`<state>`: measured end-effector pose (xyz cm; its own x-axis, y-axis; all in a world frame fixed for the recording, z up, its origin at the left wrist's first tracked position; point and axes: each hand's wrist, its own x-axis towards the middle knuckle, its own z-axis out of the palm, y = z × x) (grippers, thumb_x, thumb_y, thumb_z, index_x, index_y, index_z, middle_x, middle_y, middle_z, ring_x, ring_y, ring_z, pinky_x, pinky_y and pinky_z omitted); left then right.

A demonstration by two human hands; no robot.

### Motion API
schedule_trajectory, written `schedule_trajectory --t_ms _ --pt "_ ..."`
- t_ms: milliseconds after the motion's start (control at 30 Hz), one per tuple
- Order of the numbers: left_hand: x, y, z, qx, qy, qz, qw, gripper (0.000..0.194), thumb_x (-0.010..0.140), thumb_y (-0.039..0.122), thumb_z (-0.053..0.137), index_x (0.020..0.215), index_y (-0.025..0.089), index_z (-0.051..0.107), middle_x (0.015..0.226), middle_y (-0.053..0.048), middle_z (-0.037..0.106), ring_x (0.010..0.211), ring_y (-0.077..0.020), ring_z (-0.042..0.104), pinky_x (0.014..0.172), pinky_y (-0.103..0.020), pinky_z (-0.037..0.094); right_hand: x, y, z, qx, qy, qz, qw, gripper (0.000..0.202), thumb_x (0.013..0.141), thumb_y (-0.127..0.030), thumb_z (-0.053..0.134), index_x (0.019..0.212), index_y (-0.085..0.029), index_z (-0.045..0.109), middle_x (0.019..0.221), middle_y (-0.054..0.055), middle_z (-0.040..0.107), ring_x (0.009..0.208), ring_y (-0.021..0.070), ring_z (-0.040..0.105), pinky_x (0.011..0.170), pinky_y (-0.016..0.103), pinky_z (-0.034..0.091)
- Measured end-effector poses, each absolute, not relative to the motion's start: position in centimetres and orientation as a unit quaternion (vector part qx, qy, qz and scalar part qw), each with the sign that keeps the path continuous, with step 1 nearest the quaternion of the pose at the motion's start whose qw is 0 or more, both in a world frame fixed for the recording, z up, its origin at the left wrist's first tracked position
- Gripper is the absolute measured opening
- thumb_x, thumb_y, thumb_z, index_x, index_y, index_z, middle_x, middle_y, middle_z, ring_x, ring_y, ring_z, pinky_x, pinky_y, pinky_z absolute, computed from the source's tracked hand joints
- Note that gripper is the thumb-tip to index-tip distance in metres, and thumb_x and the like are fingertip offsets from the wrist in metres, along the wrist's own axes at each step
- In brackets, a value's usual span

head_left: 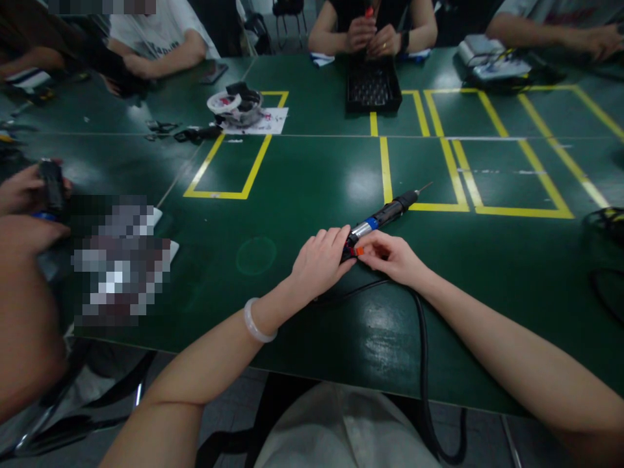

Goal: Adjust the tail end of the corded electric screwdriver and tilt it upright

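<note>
A black electric screwdriver point(385, 216) with a silver and blue band lies slanted on the green table point(312, 169), its thin bit pointing to the upper right. My left hand point(322, 261) is wrapped over its rear end, a pale bracelet on the wrist. Close beside it, the thumb and fingers of my right hand point(390, 257) pinch a small orange-red piece point(359, 251) at the tool's rear. What the left palm covers is hidden. A black cable point(423, 351) runs from near the hands over the table's front edge.
Across the table a person holds a small red item above a black tray point(373, 91). Tape rolls point(236, 107) lie on white paper at the back left. At the left, a co-worker's hand holds a black device point(51, 185). Cables point(609, 224) lie at the right edge.
</note>
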<state>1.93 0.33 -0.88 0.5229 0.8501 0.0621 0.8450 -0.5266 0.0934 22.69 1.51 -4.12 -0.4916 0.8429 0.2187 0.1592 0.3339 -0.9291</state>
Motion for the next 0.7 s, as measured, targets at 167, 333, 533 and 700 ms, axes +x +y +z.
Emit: schedule_trajectory --t_ms 167,333,533,700 --pt "1.9 0.4 -1.0 0.873 0.486 0.045 0.027 0.060 0.101 0.043 0.054 0.148 0.009 0.040 0.134 -0.016 0.059 0.114 -0.0282 0.056 0.094 -0.039 0.048 23.0 1.5 -3.6 -0.321 -0.846 0.279 0.321 0.013 0.098 -0.023 0.058 0.105 -0.019 0.068 0.085 0.003 0.068 0.069 0.0137 0.061 0.064 0.025 0.047" --pt "1.9 0.4 -1.2 0.875 0.482 0.047 0.024 0.064 0.099 0.042 0.058 0.150 0.008 0.038 0.135 -0.017 0.058 0.115 -0.0287 0.056 0.095 -0.039 0.048 23.0 1.6 -3.9 -0.298 -0.896 0.172 0.281 0.020 0.102 -0.022 0.050 0.110 -0.021 0.068 0.104 0.008 0.071 0.089 0.0178 0.067 0.074 0.026 0.050" --pt "1.6 0.6 -1.2 0.881 0.471 0.038 0.014 0.073 0.094 0.051 0.065 0.150 0.011 0.038 0.134 -0.017 0.058 0.113 -0.0288 0.057 0.091 -0.037 0.048 23.4 1.5 -3.4 -0.282 -0.920 0.121 0.245 0.020 0.102 -0.031 0.054 0.105 -0.021 0.071 0.098 0.008 0.071 0.087 0.0189 0.067 0.071 0.027 0.049" --pt "1.4 0.7 -1.5 0.885 0.464 0.042 0.006 0.087 0.089 0.067 0.062 0.150 0.010 0.038 0.133 -0.018 0.057 0.112 -0.0294 0.057 0.090 -0.038 0.048 23.5 1.3 -3.0 -0.286 -0.912 0.139 0.257 0.026 0.103 -0.033 0.052 0.103 -0.020 0.074 0.095 0.009 0.071 0.084 0.0188 0.067 0.070 0.028 0.050"
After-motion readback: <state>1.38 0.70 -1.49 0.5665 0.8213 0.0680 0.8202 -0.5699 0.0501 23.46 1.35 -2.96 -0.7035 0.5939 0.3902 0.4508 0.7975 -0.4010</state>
